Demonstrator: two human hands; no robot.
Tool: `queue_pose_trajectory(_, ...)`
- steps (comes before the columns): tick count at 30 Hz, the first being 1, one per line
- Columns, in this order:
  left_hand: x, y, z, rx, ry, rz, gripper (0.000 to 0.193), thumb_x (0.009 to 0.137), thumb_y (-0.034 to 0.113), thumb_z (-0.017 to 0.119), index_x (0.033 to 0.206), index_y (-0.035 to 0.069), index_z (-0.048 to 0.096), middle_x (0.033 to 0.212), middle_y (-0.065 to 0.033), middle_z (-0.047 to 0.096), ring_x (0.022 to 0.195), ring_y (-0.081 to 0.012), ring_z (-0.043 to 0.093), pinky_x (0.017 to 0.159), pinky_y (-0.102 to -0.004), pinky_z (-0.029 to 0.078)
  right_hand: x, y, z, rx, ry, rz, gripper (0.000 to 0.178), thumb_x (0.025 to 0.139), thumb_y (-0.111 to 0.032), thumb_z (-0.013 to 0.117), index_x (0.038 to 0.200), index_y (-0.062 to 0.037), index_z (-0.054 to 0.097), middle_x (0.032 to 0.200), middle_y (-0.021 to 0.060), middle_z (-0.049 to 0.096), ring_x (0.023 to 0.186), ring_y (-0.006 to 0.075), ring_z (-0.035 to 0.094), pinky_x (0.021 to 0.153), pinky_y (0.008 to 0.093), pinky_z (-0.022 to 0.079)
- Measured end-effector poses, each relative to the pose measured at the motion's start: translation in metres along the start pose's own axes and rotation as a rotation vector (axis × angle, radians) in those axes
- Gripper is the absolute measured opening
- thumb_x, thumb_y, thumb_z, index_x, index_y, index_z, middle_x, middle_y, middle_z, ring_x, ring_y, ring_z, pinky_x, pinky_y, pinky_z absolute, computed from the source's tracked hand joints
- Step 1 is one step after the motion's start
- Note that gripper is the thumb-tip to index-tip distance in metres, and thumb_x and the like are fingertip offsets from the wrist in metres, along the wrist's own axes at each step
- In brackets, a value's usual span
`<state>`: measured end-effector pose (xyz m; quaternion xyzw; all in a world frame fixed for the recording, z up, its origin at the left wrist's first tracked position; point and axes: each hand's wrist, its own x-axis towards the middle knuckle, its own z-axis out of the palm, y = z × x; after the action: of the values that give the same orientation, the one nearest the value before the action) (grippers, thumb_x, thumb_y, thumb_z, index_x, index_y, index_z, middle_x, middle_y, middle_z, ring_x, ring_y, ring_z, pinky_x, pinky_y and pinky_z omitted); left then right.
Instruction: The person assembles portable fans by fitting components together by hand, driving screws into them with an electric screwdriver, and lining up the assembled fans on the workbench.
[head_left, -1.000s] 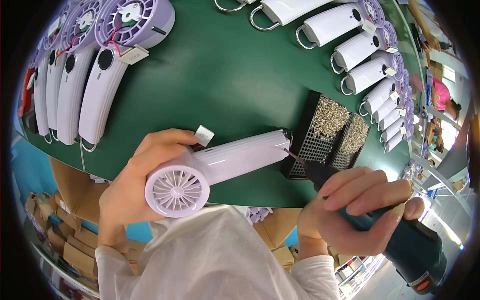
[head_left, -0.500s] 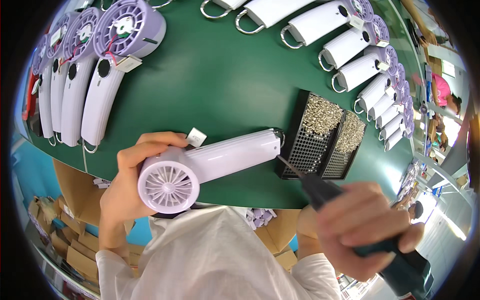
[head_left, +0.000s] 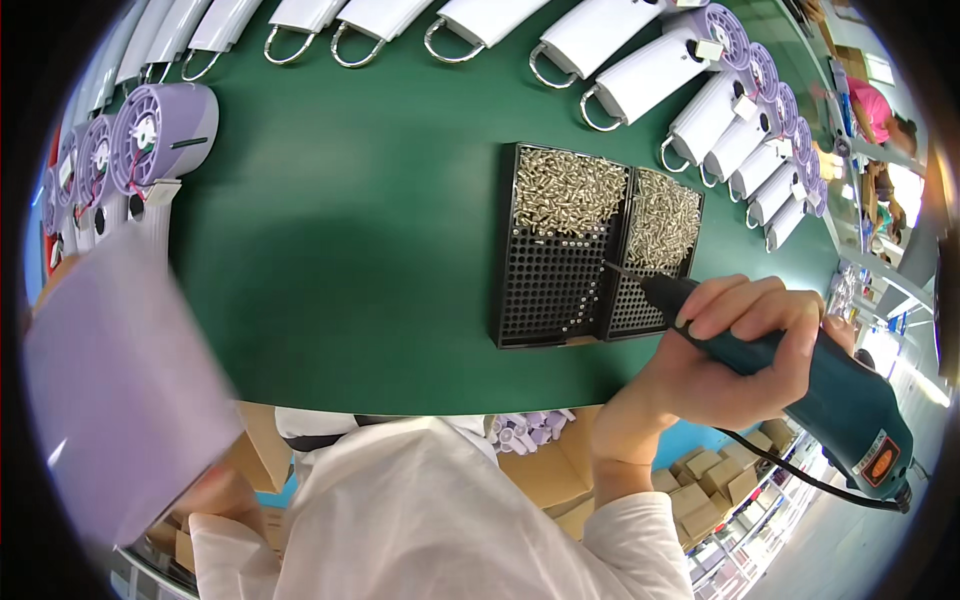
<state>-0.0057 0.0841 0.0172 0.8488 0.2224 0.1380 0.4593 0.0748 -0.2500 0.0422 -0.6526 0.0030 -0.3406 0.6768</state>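
My right hand (head_left: 745,355) is wrapped round a dark teal electric screwdriver (head_left: 845,400). Its thin bit points left, with the tip over the black screw tray (head_left: 500,250), close to the divider between the two compartments. Silver screws (head_left: 568,190) lie heaped in the far part of both compartments, and the near part shows a grid of holes with a few screws in it. At the far left my left hand (head_left: 215,492) holds a lavender handheld fan (head_left: 125,390), raised close and smeared by motion. The fan hides most of that hand.
Lavender fans with wrist rings stand in a row along the right (head_left: 720,115) and far edges of the green table (head_left: 350,270). More fans with exposed wires (head_left: 160,130) lie at the left. Below the table edge are cardboard boxes (head_left: 545,465); a black cord (head_left: 800,470) trails from the screwdriver.
My left hand has swung the fan from the table's near middle to the far left, closer to me. The screwdriver bit has gone from the fan's handle end to over the screw tray.
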Motion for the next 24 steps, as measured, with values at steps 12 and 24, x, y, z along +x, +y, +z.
queue_pose_trajectory(12, -0.006, 0.058, 0.111, 0.233, -0.596, 0.608, 0.072, 0.050, 0.005, 0.075, 0.119, 0.015, 0.057, 0.105, -0.0070, 0.051, 0.067, -0.0208, 0.056, 0.055, -0.0304, 0.048, -0.001, 0.001, -0.005, -0.012, -0.041, 0.055, 0.018, 0.089, -0.011, 0.043, 0.105, -0.0152, 0.036, 0.057, 0.0073, 0.040, 0.035, 0.0184, 0.039, 0.033, 0.0354, 0.040)
queue_pose_trajectory(24, -0.005, 0.054, 0.093, 0.254, -0.530, 0.492, 0.086, 0.048, 0.006, 0.082, 0.126, 0.005, 0.046, 0.114, -0.0139, 0.052, 0.098, -0.0340, 0.053, 0.081, -0.0409, 0.044, 0.004, 0.006, -0.009, 0.052, -0.064, -0.008, 0.021, 0.087, -0.010, 0.043, 0.107, -0.0127, 0.037, 0.057, 0.0073, 0.040, 0.033, 0.0174, 0.038, 0.031, 0.0342, 0.040)
